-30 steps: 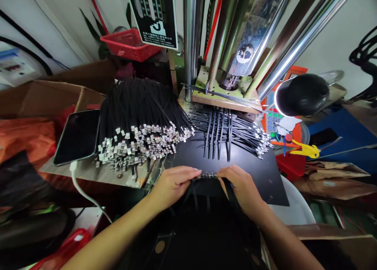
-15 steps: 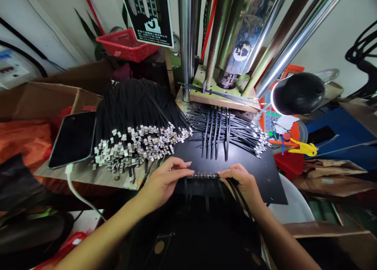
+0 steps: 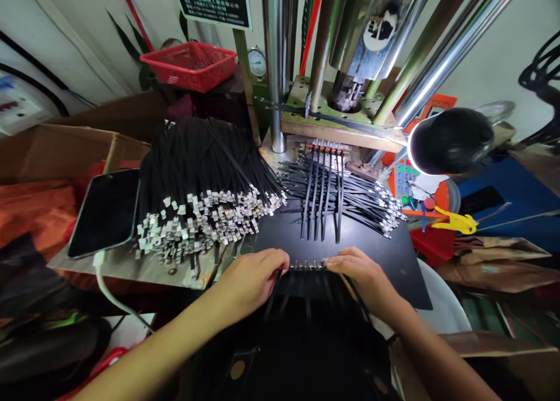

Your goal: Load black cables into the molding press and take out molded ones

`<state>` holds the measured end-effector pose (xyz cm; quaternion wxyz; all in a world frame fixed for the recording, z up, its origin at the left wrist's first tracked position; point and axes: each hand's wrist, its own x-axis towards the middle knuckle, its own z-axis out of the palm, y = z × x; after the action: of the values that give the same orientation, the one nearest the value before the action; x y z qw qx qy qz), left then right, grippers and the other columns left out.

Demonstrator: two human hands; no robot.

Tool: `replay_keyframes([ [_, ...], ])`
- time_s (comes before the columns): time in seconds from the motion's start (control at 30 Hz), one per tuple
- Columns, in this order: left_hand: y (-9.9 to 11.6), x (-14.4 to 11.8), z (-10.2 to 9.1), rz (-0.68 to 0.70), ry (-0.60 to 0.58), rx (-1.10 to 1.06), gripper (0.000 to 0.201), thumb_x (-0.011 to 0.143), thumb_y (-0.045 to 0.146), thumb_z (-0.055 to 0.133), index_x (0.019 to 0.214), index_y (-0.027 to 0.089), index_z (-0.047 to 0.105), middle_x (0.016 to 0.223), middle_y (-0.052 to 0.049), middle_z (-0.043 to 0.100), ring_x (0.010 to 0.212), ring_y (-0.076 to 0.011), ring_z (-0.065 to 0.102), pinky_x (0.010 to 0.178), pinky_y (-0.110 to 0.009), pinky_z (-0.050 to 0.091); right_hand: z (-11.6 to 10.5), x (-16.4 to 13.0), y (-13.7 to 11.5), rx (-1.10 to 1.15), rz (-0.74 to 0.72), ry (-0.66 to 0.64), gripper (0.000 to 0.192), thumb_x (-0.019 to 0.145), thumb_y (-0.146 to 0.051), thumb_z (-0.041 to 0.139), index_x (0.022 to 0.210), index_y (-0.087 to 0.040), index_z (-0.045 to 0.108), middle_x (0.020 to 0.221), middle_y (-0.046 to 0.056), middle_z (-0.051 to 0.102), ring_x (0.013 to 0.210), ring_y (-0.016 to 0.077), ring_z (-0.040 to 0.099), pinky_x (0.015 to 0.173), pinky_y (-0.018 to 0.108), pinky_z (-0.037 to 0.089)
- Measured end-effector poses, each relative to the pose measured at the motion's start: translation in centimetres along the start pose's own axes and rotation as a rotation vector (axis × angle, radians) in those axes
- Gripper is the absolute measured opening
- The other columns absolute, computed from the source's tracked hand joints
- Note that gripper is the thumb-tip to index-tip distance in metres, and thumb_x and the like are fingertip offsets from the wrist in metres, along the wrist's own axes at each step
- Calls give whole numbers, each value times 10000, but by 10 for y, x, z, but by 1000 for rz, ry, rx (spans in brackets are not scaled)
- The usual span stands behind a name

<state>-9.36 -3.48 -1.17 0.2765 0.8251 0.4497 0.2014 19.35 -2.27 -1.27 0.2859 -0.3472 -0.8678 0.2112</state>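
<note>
Since half a second ago, left hand point(image 3: 251, 278) has curled its spread fingers; both grips now pinch the row of black cables point(image 3: 307, 266) at the desk's near edge, right hand point(image 3: 359, 273) opposite. Five cables point(image 3: 321, 194) lie ahead, the big bundle point(image 3: 205, 179) left.

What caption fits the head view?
Left hand and right hand line up a row of metal-tipped black cables on a black plate.

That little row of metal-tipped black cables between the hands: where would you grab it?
At its two ends, from left and right, as the left hand and right hand do. The row of cables lies flat and wide on the black mat, tips aligned.
</note>
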Motion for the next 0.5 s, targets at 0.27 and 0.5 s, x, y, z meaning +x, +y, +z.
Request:
replay_keyframes([
  [0.27,6,12,-2,-27,-133,210,308,854,39,395,1004,219,595,868,-21,699,747,-189,684,674,-282,532,-14,119,2,126,455,-28,440,935,-213,487,1372,-174,514,693,-1,715,614,156,687,595,235,530],
  [0.5,-12,-25,-35,222,-22,243,500,882,81,443,1324,294,537,1263,-13,679,1083,-154,685,939,-220,549,21,137,-6,-264,168,-584,557,871,-395,603,1375,-162,552,844,131,751,719,322,712,588,363,529],
])
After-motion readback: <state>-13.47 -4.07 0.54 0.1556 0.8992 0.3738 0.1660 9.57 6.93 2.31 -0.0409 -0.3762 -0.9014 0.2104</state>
